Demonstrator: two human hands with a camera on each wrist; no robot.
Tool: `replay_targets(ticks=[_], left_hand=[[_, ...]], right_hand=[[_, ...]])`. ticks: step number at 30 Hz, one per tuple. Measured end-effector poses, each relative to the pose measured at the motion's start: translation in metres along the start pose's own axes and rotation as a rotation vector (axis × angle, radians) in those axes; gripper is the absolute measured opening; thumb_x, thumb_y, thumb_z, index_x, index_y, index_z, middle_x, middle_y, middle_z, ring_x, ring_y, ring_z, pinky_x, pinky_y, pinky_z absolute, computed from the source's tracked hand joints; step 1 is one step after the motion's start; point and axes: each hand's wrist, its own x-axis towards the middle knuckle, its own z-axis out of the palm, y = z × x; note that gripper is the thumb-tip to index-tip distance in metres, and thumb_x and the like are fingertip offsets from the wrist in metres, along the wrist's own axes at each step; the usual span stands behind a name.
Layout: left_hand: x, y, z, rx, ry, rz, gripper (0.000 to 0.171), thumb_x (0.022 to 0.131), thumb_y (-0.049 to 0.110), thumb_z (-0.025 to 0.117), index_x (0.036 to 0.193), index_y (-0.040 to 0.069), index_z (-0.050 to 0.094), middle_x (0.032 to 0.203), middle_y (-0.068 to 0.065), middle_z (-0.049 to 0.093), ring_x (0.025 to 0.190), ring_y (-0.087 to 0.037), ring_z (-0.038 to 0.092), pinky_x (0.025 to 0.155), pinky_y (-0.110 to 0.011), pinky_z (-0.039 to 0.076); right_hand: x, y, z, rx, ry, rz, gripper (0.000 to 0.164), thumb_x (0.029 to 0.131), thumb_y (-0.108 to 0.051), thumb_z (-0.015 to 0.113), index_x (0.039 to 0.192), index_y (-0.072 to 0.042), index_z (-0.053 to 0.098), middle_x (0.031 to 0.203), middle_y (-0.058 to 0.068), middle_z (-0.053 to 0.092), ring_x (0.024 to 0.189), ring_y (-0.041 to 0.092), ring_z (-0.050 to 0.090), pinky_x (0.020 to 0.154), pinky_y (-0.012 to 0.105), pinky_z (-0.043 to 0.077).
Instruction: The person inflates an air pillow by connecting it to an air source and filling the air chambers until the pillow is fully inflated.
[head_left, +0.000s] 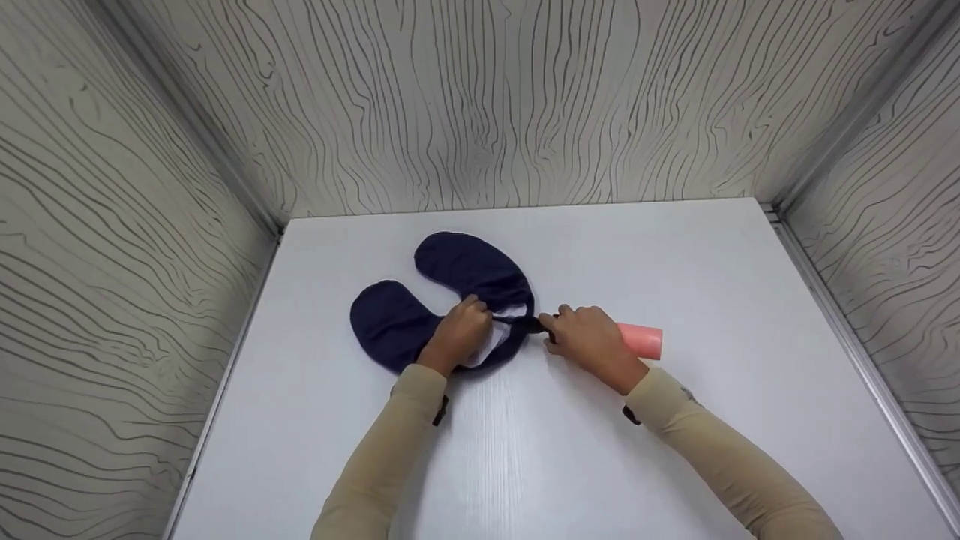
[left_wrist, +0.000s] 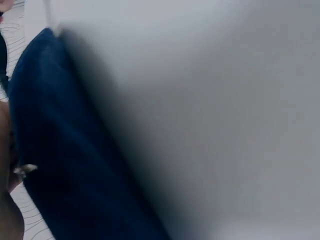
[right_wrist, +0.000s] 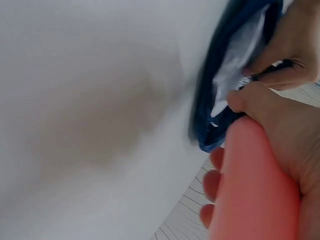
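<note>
The left hand (head_left: 463, 330) pinches a dark strip (head_left: 504, 320) at the opening of a navy neck pillow (head_left: 397, 319). The right hand (head_left: 589, 337) is curled round a pink tube (head_left: 641, 341) — whether its fingertips also pinch the strip, I cannot tell. White material (right_wrist: 235, 60) shows inside. The pillow lies on the table (head_left: 285, 450), its 2 rounded ends leftward. Slow, even tension between 2 hands — no yanking — would probably spare the fabric.

navy U-shaped cover (head_left: 391, 319): matt cloth | pink cylinder (head_left: 643, 342): smooth, plastic-looking | tabletop (head_left: 637, 255): smooth, faintly glossy | corner rail (head_left: 193, 120): metal-looking
</note>
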Motion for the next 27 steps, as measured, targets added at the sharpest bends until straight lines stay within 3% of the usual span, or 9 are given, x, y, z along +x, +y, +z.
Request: replay_targets(ticks=[4, 9, 13, 20, 27], left_hand=[[0.0018, -0.0026, -0.0032, -0.044, -0.033, 0.032, 0.012, 0.082, 0.003, 0.075, 0.072, 0.01, 0.073, 0.079, -0.004, 0.071, 0.077, -0.022, 0.064, 0.081, -0.031, 0.056], [0.004, -0.0052, -0.0043, -0.1, 0.009, 0.021, 0.024, 0.087, 0.0, 0.073, 0.065, 0.01, 0.069, 0.072, -0.003, 0.069, 0.071, -0.021, 0.065, 0.08, -0.031, 0.057], [0.0038, -0.0051, -0.0057, -0.142, 0.02, 0.008, 0.021, 0.085, -0.003, 0.072, 0.068, 0.009, 0.072, 0.072, -0.004, 0.07, 0.073, -0.023, 0.066, 0.077, -0.032, 0.059], [0.0017, -0.0013, -0.0067, -0.082, 0.005, -0.003, 0.024, 0.089, -0.002, 0.069, 0.067, 0.009, 0.072, 0.071, -0.004, 0.069, 0.071, -0.022, 0.066, 0.076, -0.032, 0.058], [0.0035, -0.0025, -0.0044, -0.157, -0.024, -0.032, 0.02, 0.086, 0.001, 0.072, 0.067, 0.007, 0.073, 0.072, -0.006, 0.07, 0.073, -0.025, 0.067, 0.075, -0.034, 0.06]], right_hand=[[-0.0015, 0.0003, 0.0013, -0.106, 0.075, -0.051, 0.027, 0.09, -0.026, 0.083, 0.103, -0.012, 0.064, 0.076, 0.012, 0.062, 0.056, 0.029, 0.058, 0.045, 0.04, 0.049], [-0.0007, 0.0021, 0.0039, -0.187, 0.121, -0.081, 0.023, 0.094, -0.022, 0.081, 0.105, -0.013, 0.062, 0.08, 0.011, 0.062, 0.062, 0.028, 0.063, 0.052, 0.038, 0.053], [-0.0033, 0.0015, 0.0061, -0.186, 0.128, -0.074, 0.025, 0.094, -0.023, 0.081, 0.107, -0.014, 0.061, 0.083, 0.01, 0.062, 0.063, 0.028, 0.063, 0.053, 0.037, 0.053], [-0.004, -0.0049, 0.0071, -0.173, 0.152, -0.054, 0.028, 0.09, -0.026, 0.084, 0.102, -0.013, 0.061, 0.078, 0.01, 0.06, 0.059, 0.028, 0.061, 0.049, 0.037, 0.051], [-0.0011, -0.0065, 0.0052, -0.115, 0.078, -0.02, 0.031, 0.089, -0.031, 0.085, 0.104, -0.014, 0.063, 0.08, 0.011, 0.064, 0.059, 0.03, 0.062, 0.047, 0.04, 0.051]])
